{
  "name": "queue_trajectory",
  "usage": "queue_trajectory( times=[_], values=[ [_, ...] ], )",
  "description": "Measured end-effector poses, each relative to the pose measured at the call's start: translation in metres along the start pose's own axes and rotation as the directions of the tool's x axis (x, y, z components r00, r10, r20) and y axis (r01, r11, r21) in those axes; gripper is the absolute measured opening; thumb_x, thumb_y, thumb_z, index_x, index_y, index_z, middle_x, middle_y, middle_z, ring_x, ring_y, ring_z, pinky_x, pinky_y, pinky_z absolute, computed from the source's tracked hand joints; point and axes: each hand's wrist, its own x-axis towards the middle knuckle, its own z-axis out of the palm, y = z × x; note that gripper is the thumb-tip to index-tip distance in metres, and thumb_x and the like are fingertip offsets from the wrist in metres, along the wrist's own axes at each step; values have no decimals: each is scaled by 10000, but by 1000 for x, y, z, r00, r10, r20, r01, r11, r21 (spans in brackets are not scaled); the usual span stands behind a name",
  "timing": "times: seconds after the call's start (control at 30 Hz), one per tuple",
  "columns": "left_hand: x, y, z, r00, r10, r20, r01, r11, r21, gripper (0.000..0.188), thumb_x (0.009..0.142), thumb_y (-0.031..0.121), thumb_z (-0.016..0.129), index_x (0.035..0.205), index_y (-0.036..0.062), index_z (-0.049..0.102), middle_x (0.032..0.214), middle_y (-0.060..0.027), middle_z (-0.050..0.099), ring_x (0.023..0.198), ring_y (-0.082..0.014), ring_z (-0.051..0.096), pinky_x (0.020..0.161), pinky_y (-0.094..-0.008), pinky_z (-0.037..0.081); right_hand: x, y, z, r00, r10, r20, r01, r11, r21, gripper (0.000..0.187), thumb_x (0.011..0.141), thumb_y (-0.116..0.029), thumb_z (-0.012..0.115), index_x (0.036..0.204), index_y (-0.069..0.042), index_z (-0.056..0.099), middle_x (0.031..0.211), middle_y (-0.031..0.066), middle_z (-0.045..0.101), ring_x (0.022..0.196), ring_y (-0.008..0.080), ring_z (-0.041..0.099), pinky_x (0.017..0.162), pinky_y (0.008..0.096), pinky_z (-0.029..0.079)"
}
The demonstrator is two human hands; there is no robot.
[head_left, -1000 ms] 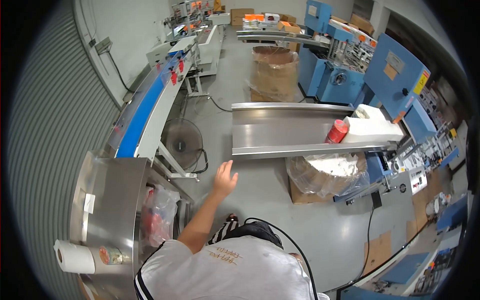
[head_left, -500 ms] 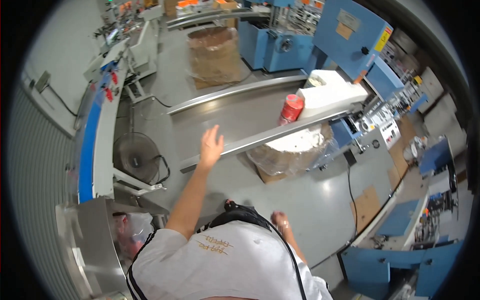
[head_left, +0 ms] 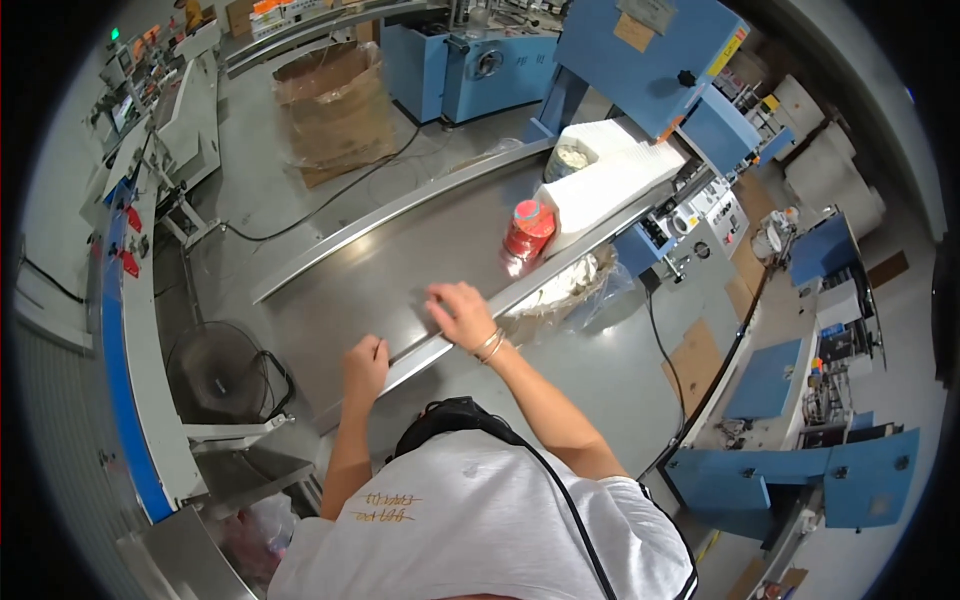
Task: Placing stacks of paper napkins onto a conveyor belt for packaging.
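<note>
A long grey metal tray table (head_left: 400, 262) with raised silver rails lies in front of me. My left hand (head_left: 367, 366) is closed, its fingers curled, at the near rail's left part; whether it grips anything is hidden. My right hand (head_left: 463, 313), with a bracelet at the wrist, reaches over the near rail. Its fingers are apart and bent above the tray surface, and it holds nothing. Farther right on the tray stands a red canister (head_left: 529, 232), apart from both hands. Beside it runs a long white stack (head_left: 610, 180) of what looks like paper, with a round tub (head_left: 571, 160) behind it.
A plastic-lined bin (head_left: 560, 290) with white scraps stands under the near rail. A large lined cardboard box (head_left: 335, 115) is on the floor beyond. A floor fan (head_left: 217, 365) sits at the left, beside a blue-edged bench (head_left: 135, 390). Blue machines (head_left: 640, 50) stand at the back.
My left hand has gone from open and outstretched to closed at the near rail. My right hand has risen from my side to over the tray. The view has shifted right, nearer the tray.
</note>
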Motion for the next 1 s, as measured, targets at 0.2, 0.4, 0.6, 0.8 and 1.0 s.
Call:
queue_trajectory(
  times=[0.2,0.4,0.6,0.8,1.0],
  values=[
    [5,4,0,990,-73,120,75,997,-14,222,838,203,603,739,8,570,676,-208,581,640,-398,571,566,-433,435,-5,-3,19,976,143,163,-131,988,-81,196,838,-217,611,1000,-107,602,792,97,661,688,285,635,586,392,506],
    [11,7,2,978,-103,181,104,995,9,197,826,195,617,762,10,589,667,-184,598,639,-375,586,582,-419,444,-5,7,20,981,101,164,-86,992,-98,173,825,-194,611,964,-96,581,742,94,634,678,291,620,591,397,493],
    [8,8,1,972,-172,162,182,982,-48,181,825,180,606,827,0,614,677,-173,606,617,-326,592,607,-380,460,-2,6,12,965,101,241,-139,979,147,187,804,-202,645,951,-98,595,701,75,619,654,256,616,587,358,491],
    [9,7,2,963,-246,-106,253,966,55,160,830,170,609,876,19,635,814,-155,641,737,-287,623,664,-363,476,-4,33,-58,879,66,472,-302,843,445,257,810,-225,659,1009,-66,624,754,115,642,655,253,632,616,333,501],
    [67,85,49,964,-51,-263,68,996,54,185,836,164,614,957,25,635,913,-144,631,799,-284,613,698,-356,474,-57,133,-147,871,192,451,-337,903,265,212,816,-258,650,948,-93,663,884,83,672,742,260,655,660,344,518]
  ],
)
